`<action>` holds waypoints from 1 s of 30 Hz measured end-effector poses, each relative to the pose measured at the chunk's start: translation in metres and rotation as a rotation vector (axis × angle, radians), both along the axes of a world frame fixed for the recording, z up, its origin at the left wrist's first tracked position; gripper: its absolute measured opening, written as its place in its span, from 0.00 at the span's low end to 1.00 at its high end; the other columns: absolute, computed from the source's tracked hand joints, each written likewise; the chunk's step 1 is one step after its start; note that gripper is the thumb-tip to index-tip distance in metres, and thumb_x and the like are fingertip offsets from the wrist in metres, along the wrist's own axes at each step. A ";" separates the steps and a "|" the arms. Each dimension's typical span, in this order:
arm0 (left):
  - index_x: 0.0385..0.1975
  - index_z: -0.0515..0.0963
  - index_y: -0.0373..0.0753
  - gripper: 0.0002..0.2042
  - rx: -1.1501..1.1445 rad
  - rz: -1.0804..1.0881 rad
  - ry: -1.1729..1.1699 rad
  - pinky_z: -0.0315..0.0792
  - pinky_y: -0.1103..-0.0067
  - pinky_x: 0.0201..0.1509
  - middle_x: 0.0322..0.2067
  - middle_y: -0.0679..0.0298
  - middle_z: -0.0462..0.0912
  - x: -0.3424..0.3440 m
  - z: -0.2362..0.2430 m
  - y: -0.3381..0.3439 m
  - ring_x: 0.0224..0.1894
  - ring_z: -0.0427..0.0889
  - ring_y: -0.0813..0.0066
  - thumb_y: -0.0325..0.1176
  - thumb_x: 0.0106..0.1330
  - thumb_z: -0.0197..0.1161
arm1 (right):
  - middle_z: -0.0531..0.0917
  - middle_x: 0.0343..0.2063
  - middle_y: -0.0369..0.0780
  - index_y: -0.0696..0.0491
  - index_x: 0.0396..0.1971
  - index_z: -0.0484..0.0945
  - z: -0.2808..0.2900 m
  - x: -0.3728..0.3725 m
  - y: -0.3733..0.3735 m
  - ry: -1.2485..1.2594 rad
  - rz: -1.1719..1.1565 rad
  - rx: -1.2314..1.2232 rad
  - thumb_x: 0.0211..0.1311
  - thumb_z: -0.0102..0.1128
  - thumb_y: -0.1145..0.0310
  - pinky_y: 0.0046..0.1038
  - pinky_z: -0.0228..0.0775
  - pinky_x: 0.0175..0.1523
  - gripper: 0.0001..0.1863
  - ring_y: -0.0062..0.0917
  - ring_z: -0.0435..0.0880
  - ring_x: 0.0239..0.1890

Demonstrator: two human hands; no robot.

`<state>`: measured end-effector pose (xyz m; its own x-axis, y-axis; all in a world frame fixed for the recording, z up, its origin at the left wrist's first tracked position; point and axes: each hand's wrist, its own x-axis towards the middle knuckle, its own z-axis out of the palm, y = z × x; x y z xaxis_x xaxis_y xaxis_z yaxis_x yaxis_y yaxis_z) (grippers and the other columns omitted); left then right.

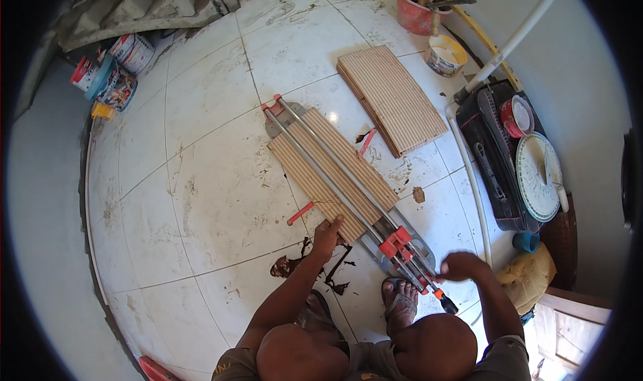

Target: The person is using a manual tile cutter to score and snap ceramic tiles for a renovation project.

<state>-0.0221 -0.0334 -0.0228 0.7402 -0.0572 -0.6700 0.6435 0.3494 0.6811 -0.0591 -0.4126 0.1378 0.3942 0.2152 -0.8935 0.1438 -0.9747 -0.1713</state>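
Observation:
A manual tile cutter [410, 260] lies slantwise on the floor in front of my feet, with two long metal rails and a red carriage [395, 242] at its near end. Under the rails rests a ribbed beige-brown tile [335, 163]. My left hand [327, 239] grips this tile's near left edge, thumb uppermost. Beside the cutter's near end is my right hand [463, 266], its fingers curled in; whatever they may hold is hidden. The cutter's lever, with a black grip [449, 305] and orange collar, points toward me just below that hand.
Beyond the cutter lies a stack of ribbed tiles [395, 100]. Along the right wall are a black case [492, 153], a round plate-like lid [538, 173], a yellow-rimmed tub [445, 54] and a white pipe [472, 180]. Paint buckets [132, 53] stand far left. Brown scraps [284, 266] litter the floor.

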 end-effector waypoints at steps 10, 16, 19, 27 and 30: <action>0.46 0.74 0.36 0.20 -0.047 0.003 -0.027 0.85 0.73 0.42 0.38 0.61 0.84 0.000 0.006 -0.001 0.38 0.87 0.72 0.49 0.71 0.65 | 0.85 0.41 0.53 0.58 0.42 0.82 -0.110 0.179 0.154 -0.593 -0.581 0.315 0.64 0.57 0.40 0.46 0.75 0.53 0.31 0.49 0.84 0.48; 0.45 0.74 0.37 0.18 -0.030 0.016 -0.058 0.86 0.73 0.38 0.36 0.61 0.85 -0.001 0.005 -0.002 0.35 0.87 0.71 0.47 0.72 0.64 | 0.85 0.42 0.54 0.58 0.42 0.79 -0.102 0.171 0.141 -0.689 -0.768 0.446 0.67 0.55 0.43 0.48 0.75 0.50 0.28 0.50 0.85 0.44; 0.44 0.74 0.37 0.16 -0.014 0.022 -0.043 0.85 0.73 0.38 0.36 0.61 0.85 -0.001 0.006 -0.003 0.35 0.87 0.71 0.46 0.73 0.63 | 0.84 0.42 0.53 0.58 0.42 0.78 -0.086 0.168 0.124 -0.762 -0.757 0.445 0.69 0.54 0.45 0.48 0.75 0.50 0.26 0.50 0.85 0.43; 0.41 0.74 0.37 0.17 0.015 0.030 0.015 0.85 0.72 0.39 0.35 0.60 0.84 -0.001 -0.003 0.001 0.34 0.86 0.71 0.47 0.71 0.65 | 0.86 0.37 0.50 0.54 0.40 0.82 -0.050 0.205 0.064 -0.899 -0.931 0.466 0.67 0.59 0.47 0.44 0.76 0.47 0.23 0.47 0.86 0.41; 0.41 0.74 0.37 0.17 0.030 0.026 -0.001 0.86 0.71 0.39 0.34 0.60 0.83 -0.002 -0.005 0.002 0.34 0.86 0.72 0.47 0.71 0.64 | 0.86 0.35 0.51 0.53 0.41 0.83 -0.044 0.245 0.046 -0.992 -0.978 0.396 0.68 0.57 0.45 0.43 0.76 0.48 0.24 0.47 0.86 0.41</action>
<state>-0.0243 -0.0317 -0.0278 0.7419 -0.0181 -0.6703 0.6337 0.3454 0.6922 0.1858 -0.3665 0.0933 0.9351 -0.3344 -0.1171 -0.3219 -0.6637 -0.6752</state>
